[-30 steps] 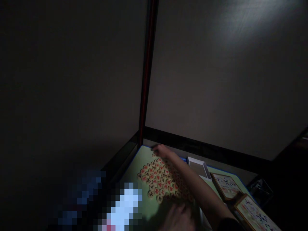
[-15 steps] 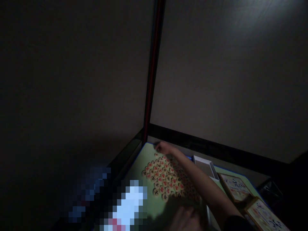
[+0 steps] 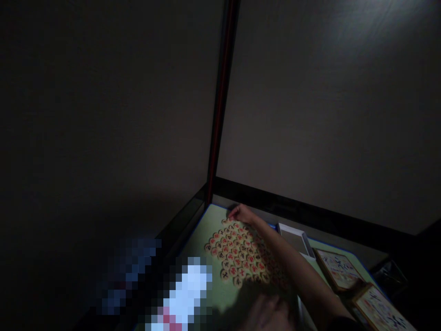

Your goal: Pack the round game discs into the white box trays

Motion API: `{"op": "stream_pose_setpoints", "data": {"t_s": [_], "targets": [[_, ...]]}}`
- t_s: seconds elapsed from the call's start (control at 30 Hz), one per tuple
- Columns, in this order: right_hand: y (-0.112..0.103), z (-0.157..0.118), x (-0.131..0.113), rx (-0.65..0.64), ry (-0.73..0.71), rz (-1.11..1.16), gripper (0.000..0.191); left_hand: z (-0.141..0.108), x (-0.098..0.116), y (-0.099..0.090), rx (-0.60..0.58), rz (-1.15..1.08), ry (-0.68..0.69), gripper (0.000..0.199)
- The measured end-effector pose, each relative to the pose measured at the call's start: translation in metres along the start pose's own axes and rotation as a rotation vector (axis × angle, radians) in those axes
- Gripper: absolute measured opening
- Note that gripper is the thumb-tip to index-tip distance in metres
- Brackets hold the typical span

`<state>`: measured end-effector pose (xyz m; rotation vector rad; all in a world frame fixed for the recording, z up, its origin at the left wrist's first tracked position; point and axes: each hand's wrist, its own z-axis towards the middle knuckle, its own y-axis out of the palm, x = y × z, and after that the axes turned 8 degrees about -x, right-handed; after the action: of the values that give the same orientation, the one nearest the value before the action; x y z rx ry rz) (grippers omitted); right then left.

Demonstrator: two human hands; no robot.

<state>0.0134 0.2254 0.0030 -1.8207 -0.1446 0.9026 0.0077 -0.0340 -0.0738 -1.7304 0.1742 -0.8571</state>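
Note:
Many round wooden pieces with red and black characters (image 3: pixel 234 250) lie in a tight flat group on the green tabletop (image 3: pixel 213 218). My right hand (image 3: pixel 241 214) reaches over the far edge of the group, its fingertips pinched together beside a single piece (image 3: pixel 224 221); whether they grip a piece is too small to tell. Low in the picture, my left hand (image 3: pixel 267 312) is dim and blurred over the near part of the table, close to the nearest pieces. Its fingers are not clear.
Behind my right forearm stands an open white box (image 3: pixel 294 239). Two patterned boxes (image 3: pixel 339 269) (image 3: pixel 381 308) lie at the right of the table. A pixelated bright patch (image 3: pixel 186 294) covers the lower left. Dark wall panels meet beyond the table.
My right hand has shifted slightly right and nearer, its fingertips now beside the farthest piece. My left hand has barely moved.

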Motion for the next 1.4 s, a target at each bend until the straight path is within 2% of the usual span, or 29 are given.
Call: {"op": "stream_pose_setpoints", "data": {"t_s": [0.1,0.23,0.37,0.53,0.63,0.87,1.0,1.1,1.27,1.4], "targets": [[-0.002,-0.002,0.002,-0.001,-0.002,-0.015,0.023,0.000,0.011,-0.012,-0.061,-0.083,-0.128,0.038],[-0.011,-0.009,0.006,0.013,0.011,-0.084,0.033,-0.003,0.020,-0.021,-0.113,-0.134,-0.128,0.037],[-0.020,-0.017,0.009,0.001,0.017,-0.171,0.034,-0.005,0.018,-0.014,-0.020,-0.083,-0.164,0.034],[-0.020,-0.023,0.008,-0.073,-0.014,-0.281,0.037,-0.003,0.017,-0.009,0.017,-0.017,0.010,0.030],[-0.016,-0.022,0.003,-0.102,-0.027,-0.348,0.038,-0.002,0.017,-0.010,0.047,0.039,0.024,0.027],[-0.013,-0.023,-0.005,-0.092,-0.012,-0.440,0.025,-0.001,0.014,-0.005,0.133,0.168,0.110,0.024],[-0.023,-0.032,-0.010,-0.042,-0.041,-0.414,0.027,-0.009,0.015,-0.014,0.177,0.232,0.155,0.022],[-0.033,-0.042,-0.014,-0.018,-0.074,-0.367,0.029,-0.015,0.016,-0.025,0.143,0.278,0.230,0.022],[-0.049,-0.068,-0.016,0.015,-0.074,-0.282,0.033,-0.019,0.017,-0.032,0.105,0.284,0.224,0.022],[-0.046,-0.083,-0.020,0.033,-0.067,-0.244,0.032,-0.022,0.022,-0.035,0.127,0.282,0.227,0.019]]}}
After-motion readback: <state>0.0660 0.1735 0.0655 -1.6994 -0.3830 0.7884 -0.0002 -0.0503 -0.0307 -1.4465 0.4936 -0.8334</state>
